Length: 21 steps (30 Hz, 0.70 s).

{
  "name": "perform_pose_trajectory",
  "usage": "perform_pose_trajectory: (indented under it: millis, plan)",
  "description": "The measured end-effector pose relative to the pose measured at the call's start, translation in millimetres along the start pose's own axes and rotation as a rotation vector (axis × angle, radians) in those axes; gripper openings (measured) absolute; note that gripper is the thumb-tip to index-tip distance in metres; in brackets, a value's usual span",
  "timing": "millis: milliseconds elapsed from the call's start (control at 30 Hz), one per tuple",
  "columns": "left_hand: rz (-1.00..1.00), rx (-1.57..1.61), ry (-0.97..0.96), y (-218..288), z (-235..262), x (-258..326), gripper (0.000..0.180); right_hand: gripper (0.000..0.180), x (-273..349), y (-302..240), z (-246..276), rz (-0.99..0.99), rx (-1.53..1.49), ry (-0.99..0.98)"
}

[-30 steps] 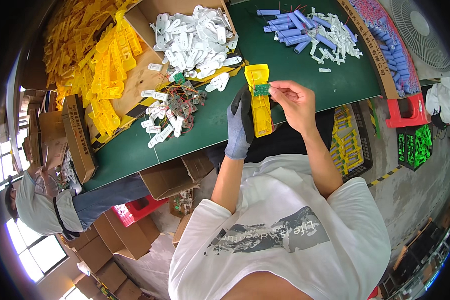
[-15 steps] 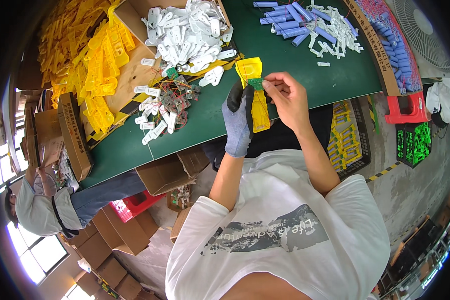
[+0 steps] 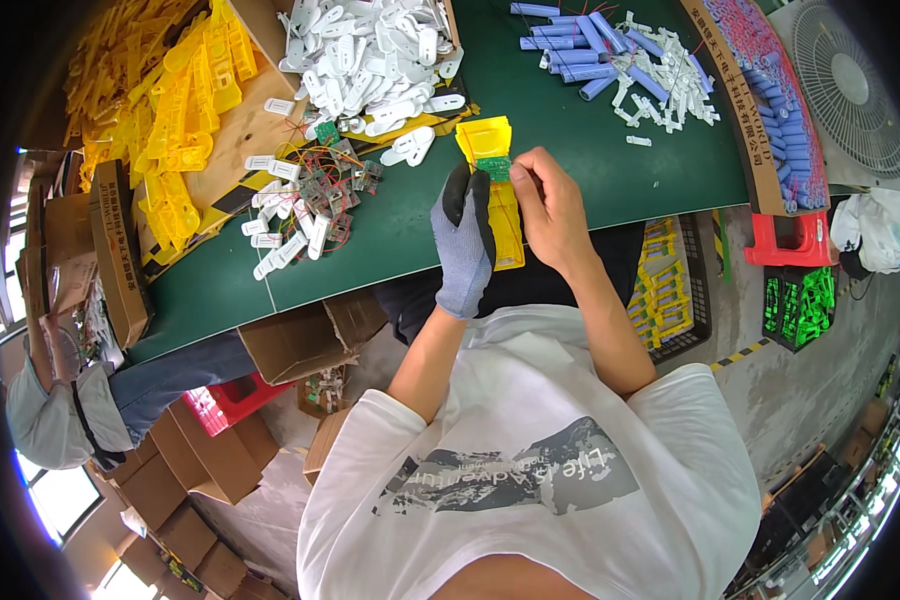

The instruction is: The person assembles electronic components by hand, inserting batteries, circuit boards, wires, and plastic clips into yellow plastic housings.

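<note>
My left hand (image 3: 461,240), in a grey knitted glove with black fingertips, is closed around a long yellow plastic casing (image 3: 507,228). Across the casing's upper part lies a small green circuit board (image 3: 493,168). My bare right hand (image 3: 552,212) pinches at the right end of that board, thumb and forefinger together; the exact grip is partly hidden by the fingers. Both hands are above the front edge of the green table. Left of them lie small grey parts with red wires (image 3: 342,185) among white plastic pieces (image 3: 295,215).
Yellow casings (image 3: 185,130) are heaped at the left, beside a carton of white covers (image 3: 370,60). Blue cylindrical cells (image 3: 580,55) lie at the back right, near white clips (image 3: 675,85). A black crate (image 3: 698,290) stands below the table. Another person (image 3: 65,410) works at far left.
The view has shifted slightly, so the table appears moved to the left. The circuit board now lies flatter on the casing, with my right fingers still at its right end.
</note>
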State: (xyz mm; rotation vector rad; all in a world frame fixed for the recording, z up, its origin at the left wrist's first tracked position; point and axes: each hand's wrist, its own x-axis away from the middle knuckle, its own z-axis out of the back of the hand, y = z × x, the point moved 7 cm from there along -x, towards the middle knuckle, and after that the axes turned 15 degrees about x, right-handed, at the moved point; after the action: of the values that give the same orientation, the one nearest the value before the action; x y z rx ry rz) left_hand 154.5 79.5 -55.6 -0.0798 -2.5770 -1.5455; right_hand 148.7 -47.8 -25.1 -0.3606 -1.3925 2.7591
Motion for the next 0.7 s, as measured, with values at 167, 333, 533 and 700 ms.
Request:
perform_pose_trajectory:
  millis: [167,333,533,700]
  plan:
    - [-0.052,-0.025,0.009,3.2,-1.2,2.7,0.021,0.016,0.8,-1.3,-1.8,0.025,0.059,-0.029]
    - [-0.037,-0.017,0.01,5.0,-5.9,4.5,0.025,0.016,-0.2,-3.2,-1.3,0.028,0.131,-0.039]
    - [-0.008,0.109,0.068,0.4,5.8,6.9,0.025,0.016,3.3,-17.4,-3.9,0.032,0.171,-0.049]
    - [-0.05,0.043,0.038,-1.0,5.8,7.4,0.021,0.016,2.0,-16.4,-3.5,0.033,0.194,-0.03]
